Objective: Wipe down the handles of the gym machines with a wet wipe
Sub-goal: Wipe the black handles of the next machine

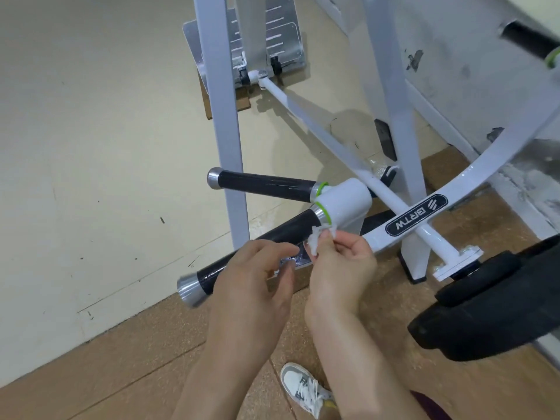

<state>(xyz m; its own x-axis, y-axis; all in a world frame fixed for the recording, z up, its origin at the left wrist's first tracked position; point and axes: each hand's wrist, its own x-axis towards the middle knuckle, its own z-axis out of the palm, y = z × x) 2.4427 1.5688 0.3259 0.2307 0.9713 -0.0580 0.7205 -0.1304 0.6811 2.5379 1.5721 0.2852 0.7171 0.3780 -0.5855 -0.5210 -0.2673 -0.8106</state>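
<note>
- Just in front of the lower handle (pixel 272 236) of a white gym machine, the two hands meet over a small foil packet (pixel 292 258).
- The left hand (pixel 254 277) curls its fingers round the packet; its fingertips are smeared by motion blur, so the exact grip is unclear.
- The right hand (pixel 341 268) pinches a crumpled white wet wipe (pixel 315 241) between thumb and forefinger, just beside the packet's upper edge. The wipe seems to be partly out of the packet, but whether any of it is still inside cannot be told.
- The wipe hangs close to the lower handle, near its green ring, and whether it touches the black grip cannot be made out.
- The lower handle is a black bar with a silver end cap, slanting down to the left. The hands hide its middle part.
- An upper handle (pixel 263 184) of the same make juts left from the same white hub (pixel 345 201), apart from both hands.
- A curved white frame arm (pixel 472 177) runs right from the hub, with a black oval label (pixel 415 216).
- A third black handle (pixel 528 37) shows at the top right corner.
- A black padded part (pixel 485 310) fills the right edge.
- Below, a grey and white shoe (pixel 300 386) stands on a brown cork mat (pixel 136 359), which borders a cream floor (pixel 91 147).
</note>
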